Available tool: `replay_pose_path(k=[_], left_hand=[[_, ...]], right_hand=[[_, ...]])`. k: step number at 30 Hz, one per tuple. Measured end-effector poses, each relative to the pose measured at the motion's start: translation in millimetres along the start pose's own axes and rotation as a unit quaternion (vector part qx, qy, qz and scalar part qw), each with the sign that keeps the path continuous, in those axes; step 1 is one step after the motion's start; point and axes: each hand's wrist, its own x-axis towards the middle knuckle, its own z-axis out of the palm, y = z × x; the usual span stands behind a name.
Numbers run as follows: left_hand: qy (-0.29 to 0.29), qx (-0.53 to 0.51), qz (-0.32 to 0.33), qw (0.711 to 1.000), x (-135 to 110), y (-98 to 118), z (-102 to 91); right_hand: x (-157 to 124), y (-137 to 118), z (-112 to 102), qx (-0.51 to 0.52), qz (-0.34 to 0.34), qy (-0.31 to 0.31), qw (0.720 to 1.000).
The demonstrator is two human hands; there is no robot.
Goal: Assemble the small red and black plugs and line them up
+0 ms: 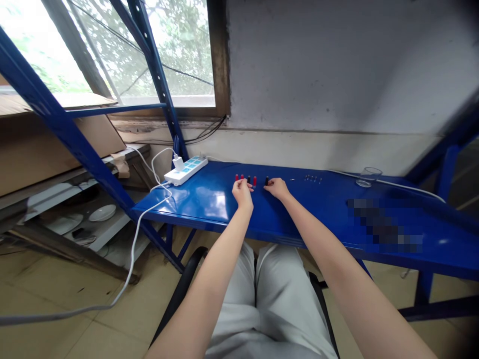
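Note:
Small upright red and black pieces, about the size of a pen cap, stand in a row on the blue table [202, 194]; their exact kind is too small to tell. My left hand [243, 192] is at the row with its fingers drawn together; what is between them, if anything, cannot be made out. Just beyond its fingertips are a black piece [249, 178] and two red pieces [237, 177], with another red piece [255, 181] to their right. My right hand [277, 188] has its thumb and fingers closed on a black piece [266, 180], upright at the tabletop.
A white power strip [187, 170] with a plug and cable sits at the table's left end. Several tiny metal pieces [313, 178] lie right of my hands. Farther right are a clear glass [370, 174], a white cable [407, 186] and a blurred-out dark object [381, 224].

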Motion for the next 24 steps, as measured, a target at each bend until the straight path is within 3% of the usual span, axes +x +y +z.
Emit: replay_pose_path(k=[10, 17, 24], left_hand=[[-0.002, -0.009, -0.002, 1.0, 0, -3, -0.7], [-0.031, -0.008, 0.015, 0.999, -2, -3, -0.2], [-0.04, 0.007, 0.024, 0.999, -4, -2, -0.7]], right_hand=[[-1, -1, -8, -0.051, 0.014, -0.048, 0.997], [-28, 25, -15, -0.054, -0.063, 0.021, 0.996], [-43, 39, -29, 0.018, -0.063, 0.022, 0.998]])
